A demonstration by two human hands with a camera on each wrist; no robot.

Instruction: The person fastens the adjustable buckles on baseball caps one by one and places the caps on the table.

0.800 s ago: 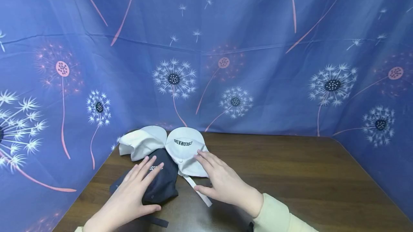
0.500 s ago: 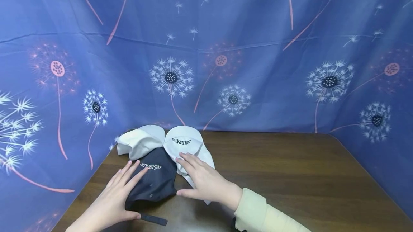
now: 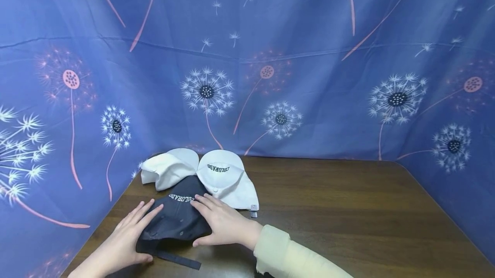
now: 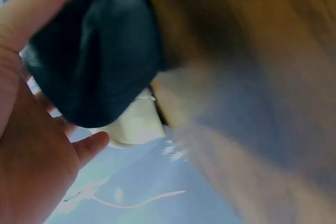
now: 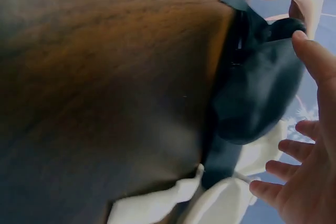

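In the head view a black cap [image 3: 175, 213] with white COLORADO lettering lies on the table between my two hands, its dark strap [image 3: 178, 260] trailing toward me. My left hand [image 3: 121, 239] is at the cap's left side, fingers spread and fingertips right at the fabric. On the other side, my right hand [image 3: 224, 224] overlaps the crown with extended fingers, its thumb low at the near edge. The right wrist view shows the crown [image 5: 262, 87] beside the right thumb. Dark fabric [image 4: 100, 61] fills the space by the left fingers in the left wrist view.
Behind the black cap lie two white caps, one [image 3: 222, 179] with black COLORADO lettering and a crumpled one [image 3: 166, 170] to its left. A brown wooden table [image 3: 348, 209] stretches right. Blue dandelion-print cloth [image 3: 321, 76] encloses the table's back and sides.
My right hand has moved left, off the lettered white cap and onto the black cap's right side. The left hand has shifted left and slightly down, uncovering the black cap's lettering.
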